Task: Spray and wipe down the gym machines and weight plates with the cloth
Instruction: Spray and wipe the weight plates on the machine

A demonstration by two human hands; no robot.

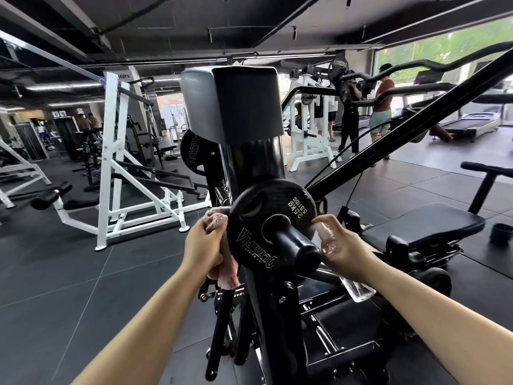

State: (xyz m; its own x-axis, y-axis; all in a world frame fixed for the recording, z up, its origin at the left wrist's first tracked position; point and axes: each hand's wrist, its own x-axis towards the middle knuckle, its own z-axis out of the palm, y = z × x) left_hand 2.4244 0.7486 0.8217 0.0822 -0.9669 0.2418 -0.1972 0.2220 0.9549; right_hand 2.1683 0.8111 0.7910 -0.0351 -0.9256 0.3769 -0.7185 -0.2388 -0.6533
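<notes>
Weight plate [266, 218]: small black disc marked 2.5 kg, seated on the black storage peg [299, 245] of a plate-loaded machine [249, 151], below the machine's grey padded block [230, 101]. Judged rigid, dense and modest in weight; its coated face looks smooth, likely slick once wetted. It sits loose on the peg, so it may turn under a wipe; best steadied at the rim, with care near the peg end.

Cloth [215, 220]: pink, soft and limp, bunched at the plate's left rim, with a tail hanging below the hand. Conforms to edges; take hold anywhere.

Spray bottle [327, 240]: clear, light plastic, nozzle close to the plate's right face. Probably crushable, slippery if wet.

Left hand [202, 245]: fingers curled round the cloth, pressing it against the plate's left edge.

Right hand [342, 248]: wrapped round the bottle, forefinger raised over the sprayer top; whether it is pressing cannot be told.
</notes>
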